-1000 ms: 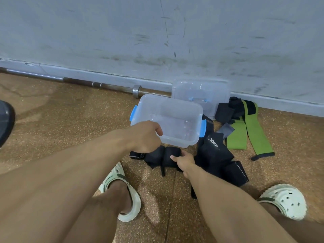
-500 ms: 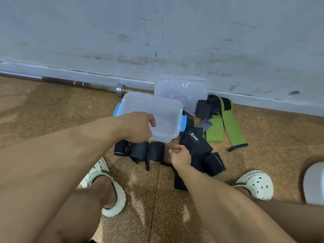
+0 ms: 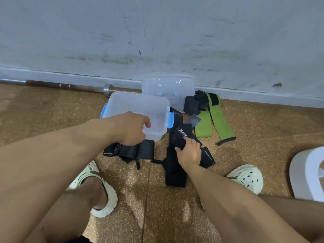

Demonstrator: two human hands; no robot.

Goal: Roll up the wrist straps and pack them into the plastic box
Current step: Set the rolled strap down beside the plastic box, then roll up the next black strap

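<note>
Scuffed grey wall [image 3: 157,32] at the back, speckled brown floor [image 3: 52,109] in front. Barbell [image 3: 70,86] lies along the wall base. Clear plastic box [image 3: 140,109] with blue latches, open side up, long axis running left-right, sits just left of the strap pile; its lid [image 3: 168,90] leans on the wall behind it. Left hand [image 3: 130,128] grips the box's near rim, fingers curled over the edge. Black wrist straps [image 3: 175,165] lie unrolled, long axis running toward the person; right hand [image 3: 190,152] holds one, fingers curled on it. Rolled black straps [image 3: 128,151] lie under the box's near edge. Green wrist straps [image 3: 204,126] stretch toward the wall, right of the box. Pale clogs [image 3: 249,178] on both feet.
</note>
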